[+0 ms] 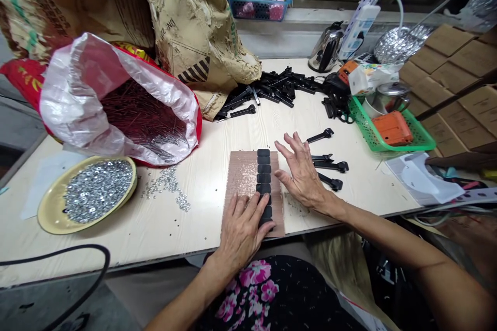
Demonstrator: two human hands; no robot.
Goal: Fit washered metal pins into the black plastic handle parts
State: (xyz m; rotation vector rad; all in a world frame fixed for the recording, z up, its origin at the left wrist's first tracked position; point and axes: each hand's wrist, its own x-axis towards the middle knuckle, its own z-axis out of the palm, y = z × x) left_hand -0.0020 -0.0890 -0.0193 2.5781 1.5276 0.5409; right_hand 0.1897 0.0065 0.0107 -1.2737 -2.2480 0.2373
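A brown corrugated board (237, 178) lies on the table in front of me. Along its right side runs a column of several small black rounded rectangular pieces (263, 169), set end to end. My left hand (244, 222) rests flat on the board, its index finger and thumb touching the lower black pieces. My right hand (301, 173) hovers at the board's right edge with fingers spread and nothing in them. Just beyond it lie several black plastic parts with long stems (329, 165), partly hidden by that hand.
To the left, a yellow dish (44, 214) holds metal washers, and loose washers (166, 183) lie beside it. An open white-lined sack (64, 98) contains thin rods. Black parts (283, 85) are heaped at the back. A green basket (417, 146) and cardboard boxes (462, 75) stand right.
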